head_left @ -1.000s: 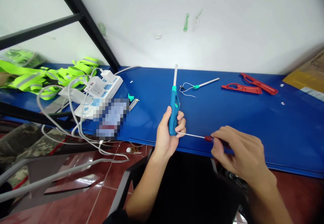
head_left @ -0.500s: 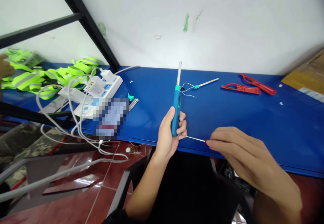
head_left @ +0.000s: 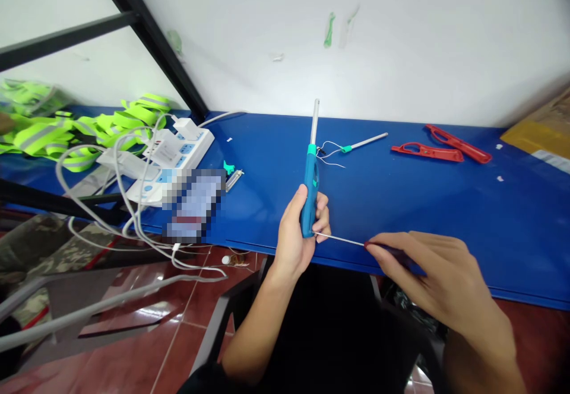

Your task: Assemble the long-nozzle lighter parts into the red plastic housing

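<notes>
Head view looks down on a blue table, with the person's two hands at its near edge. The left hand wraps its fingers closely around the grip of a blue lighter, which stands upright just above the table edge with its long metal nozzle pointing away. The right hand pinches a small screwdriver narrowly between thumb and fingers, nearly hiding its red handle. The thin shaft runs across to the lighter's lower end (exactly what the tip meets is hidden by the left fingers). The lighter's shell looks closed and whole, with no piece visibly off it, and no screw can be made out. Beyond the hands lies a white stick with a teal collar and loose thin wires, which looks already separated from something. Two red plastic pieces lie further right. A small teal bit and a metal bit sit near a white power strip, which is tangled in grey cables, and reflective yellow straps are heaped at the far left.
</notes>
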`<state>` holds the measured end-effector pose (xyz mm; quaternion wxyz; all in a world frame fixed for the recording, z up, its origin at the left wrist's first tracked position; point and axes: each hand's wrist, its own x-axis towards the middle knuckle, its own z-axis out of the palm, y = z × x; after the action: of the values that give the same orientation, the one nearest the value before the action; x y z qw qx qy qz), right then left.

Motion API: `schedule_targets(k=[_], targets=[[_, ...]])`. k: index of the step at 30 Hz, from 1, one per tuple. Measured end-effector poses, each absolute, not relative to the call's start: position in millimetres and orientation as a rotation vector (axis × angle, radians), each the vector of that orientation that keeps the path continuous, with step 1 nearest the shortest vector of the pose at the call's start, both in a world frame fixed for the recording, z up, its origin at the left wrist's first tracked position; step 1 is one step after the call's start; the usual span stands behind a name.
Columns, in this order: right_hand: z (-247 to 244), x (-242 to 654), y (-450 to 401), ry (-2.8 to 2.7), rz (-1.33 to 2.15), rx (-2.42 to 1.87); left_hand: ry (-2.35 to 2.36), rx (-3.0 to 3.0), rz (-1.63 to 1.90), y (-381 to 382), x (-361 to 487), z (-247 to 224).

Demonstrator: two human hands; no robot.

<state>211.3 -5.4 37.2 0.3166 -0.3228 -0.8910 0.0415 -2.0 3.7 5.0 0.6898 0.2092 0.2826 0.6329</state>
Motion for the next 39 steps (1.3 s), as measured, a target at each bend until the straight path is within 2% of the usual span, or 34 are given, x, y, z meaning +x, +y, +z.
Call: schedule_targets(k=[39], targets=[[38.8,212.5,3.0,-2.303,0.172,-0.862,0.581,0.424,1.428,3.7,-4.3,7.0]])
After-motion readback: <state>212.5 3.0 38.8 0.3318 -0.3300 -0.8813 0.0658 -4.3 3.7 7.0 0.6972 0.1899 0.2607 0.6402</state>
